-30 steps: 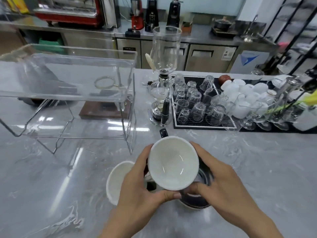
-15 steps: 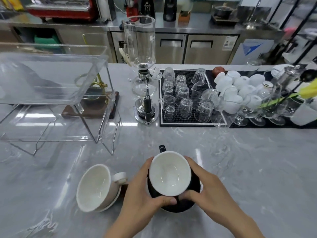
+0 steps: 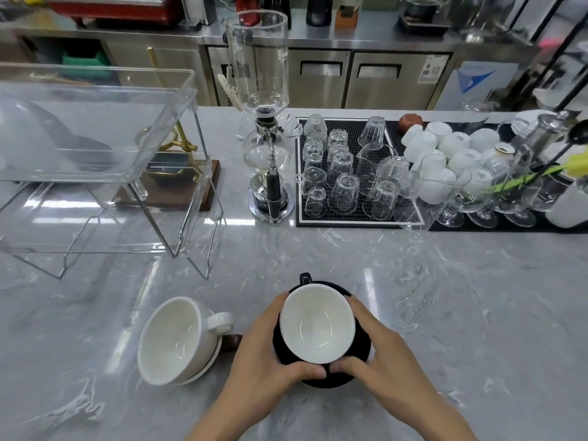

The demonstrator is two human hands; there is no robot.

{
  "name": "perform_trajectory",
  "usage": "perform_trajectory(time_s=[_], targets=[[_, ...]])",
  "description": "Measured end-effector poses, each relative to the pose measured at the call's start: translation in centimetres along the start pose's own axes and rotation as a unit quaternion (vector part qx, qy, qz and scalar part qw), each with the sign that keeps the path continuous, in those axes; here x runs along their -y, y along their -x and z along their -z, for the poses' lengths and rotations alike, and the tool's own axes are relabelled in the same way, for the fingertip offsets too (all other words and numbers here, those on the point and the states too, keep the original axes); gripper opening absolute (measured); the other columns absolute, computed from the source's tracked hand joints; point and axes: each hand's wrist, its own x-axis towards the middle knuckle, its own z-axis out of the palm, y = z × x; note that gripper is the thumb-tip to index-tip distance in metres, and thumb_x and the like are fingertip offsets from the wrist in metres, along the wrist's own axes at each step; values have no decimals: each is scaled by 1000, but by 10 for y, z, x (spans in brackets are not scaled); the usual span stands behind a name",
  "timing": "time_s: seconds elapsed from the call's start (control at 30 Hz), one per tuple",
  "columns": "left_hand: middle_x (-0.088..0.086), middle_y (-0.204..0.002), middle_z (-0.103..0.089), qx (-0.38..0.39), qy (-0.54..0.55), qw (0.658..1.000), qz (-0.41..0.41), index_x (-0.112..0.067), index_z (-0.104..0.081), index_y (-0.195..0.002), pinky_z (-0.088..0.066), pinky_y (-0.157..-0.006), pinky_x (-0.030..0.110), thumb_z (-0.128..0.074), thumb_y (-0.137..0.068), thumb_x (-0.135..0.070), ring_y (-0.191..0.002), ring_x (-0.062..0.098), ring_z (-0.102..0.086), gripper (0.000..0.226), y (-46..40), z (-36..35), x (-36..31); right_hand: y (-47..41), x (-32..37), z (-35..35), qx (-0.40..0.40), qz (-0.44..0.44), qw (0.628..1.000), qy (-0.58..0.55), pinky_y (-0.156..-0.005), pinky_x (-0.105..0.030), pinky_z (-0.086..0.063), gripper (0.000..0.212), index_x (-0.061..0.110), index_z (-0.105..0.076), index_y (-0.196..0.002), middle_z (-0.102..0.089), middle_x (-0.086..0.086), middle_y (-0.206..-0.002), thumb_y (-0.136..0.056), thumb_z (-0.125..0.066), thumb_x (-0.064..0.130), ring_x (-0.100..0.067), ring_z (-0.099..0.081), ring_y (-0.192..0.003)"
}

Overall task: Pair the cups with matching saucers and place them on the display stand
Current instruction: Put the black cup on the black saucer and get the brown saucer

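Note:
A dark cup with a white inside [image 3: 317, 324] sits on a dark saucer [image 3: 361, 358] near the counter's front edge, its handle pointing away from me. My left hand [image 3: 265, 354] grips the cup's left side, thumb along the near rim. My right hand [image 3: 380, 361] curls round the right side of the cup and saucer. To the left, a white cup [image 3: 176, 340] leans tilted on a white saucer [image 3: 208, 366], handle to the right. The clear acrylic display stand [image 3: 95, 128] on a wire frame stands at the back left.
A siphon coffee maker [image 3: 264, 122] stands behind the cups. A black mat [image 3: 350, 218] carries several upturned glasses; white cups and stemmed glasses crowd the right. A small brown object [image 3: 230, 342] lies beside the white saucer. The grey marble counter [image 3: 461, 297] spreads to the right.
The view has shifted, so the white cup and saucer show fully at the left. Both hands still hold the dark cup and saucer, which now sit low on the counter.

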Motion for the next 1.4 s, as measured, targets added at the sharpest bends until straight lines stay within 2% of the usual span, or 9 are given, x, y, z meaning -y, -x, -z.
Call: perform_trajectory(time_s=[0.43,0.63,0.7,0.77,0.87,0.97,1.1,1.27,1.4], targets=[[-21,-139,-61,32,10,999,-1,-44,-47,-143,-42,-96,9,-97,-60,-26,-132,3,-54,99,-8,-8,4,2,-10,2,-14,-14,1000,-8,-98,-21,-40,88,57,-41,-141,-55,31,-138,-67,-80,30,7,-47,-129],[-22,-140,-61,37,15,999,-8,-47,-48,-142,-40,-97,7,-97,-57,-25,-132,2,-54,100,-8,-8,6,3,-12,2,-15,-4,1000,-9,-90,-6,-41,90,64,-38,-138,-52,39,-136,-68,-82,28,17,-44,-126],[-28,-140,-58,22,11,1000,2,-53,-48,-139,-37,-98,4,-93,-53,-31,-132,-4,-51,99,-3,-8,9,5,-13,2,-31,1,1000,-5,-93,4,-33,92,70,-36,-134,-46,45,-137,-66,-84,30,23,-39,-127],[-37,-138,-52,-27,1,999,36,-55,-47,-136,-35,-99,3,-84,-61,-48,-131,-10,-47,84,3,-7,13,9,-16,2,-51,-3,999,-15,-92,11,-24,93,78,-34,-127,-40,54,-133,-63,-85,34,31,-33,-123],[-38,-138,-48,-97,-27,993,62,-46,-45,-134,-39,-104,14,-58,-82,-62,-129,-3,-51,56,11,-9,17,15,-21,1,-86,-43,995,-41,-87,2,-38,71,84,-32,-119,-35,61,-129,-66,-75,65,34,-35,-119],[-33,-127,-54,-123,-52,989,60,-46,-49,-123,-40,-93,5,-51,-89,-58,-118,-3,-56,36,12,-12,13,13,-30,-4,-137,-83,983,-95,-82,-11,-46,52,68,-50,-115,-60,37,-122,-66,-65,75,13,-59,-109],[-17,-112,-61,-131,-48,984,115,-50,-52,-107,-42,-79,2,-58,-89,-62,-100,-5,-59,23,12,-13,8,8,-33,-7,-177,-105,972,-114,-72,-11,-52,27,49,-63,-106,-71,9,-101,-81,-73,46,-5,-67,-79],[-2,-93,-66,-101,-47,977,184,-32,-62,-113,-47,-68,20,-70,-87,-51,-75,7,-66,33,9,-7,5,3,-31,-6,-188,-140,961,-148,-68,-17,-51,27,41,-66,-104,-74,11,-99,-80,-77,38,-5,-65,-73],[-13,-93,-69,-95,-12,968,233,-35,-58,-103,-46,-66,26,-68,-70,-57,-70,-1,-63,41,1,-3,-6,-3,-29,-4,-197,-162,948,-190,-72,-19,-49,39,28,-65,-117,-72,11,-106,-81,-80,30,-4,-68,-77]])
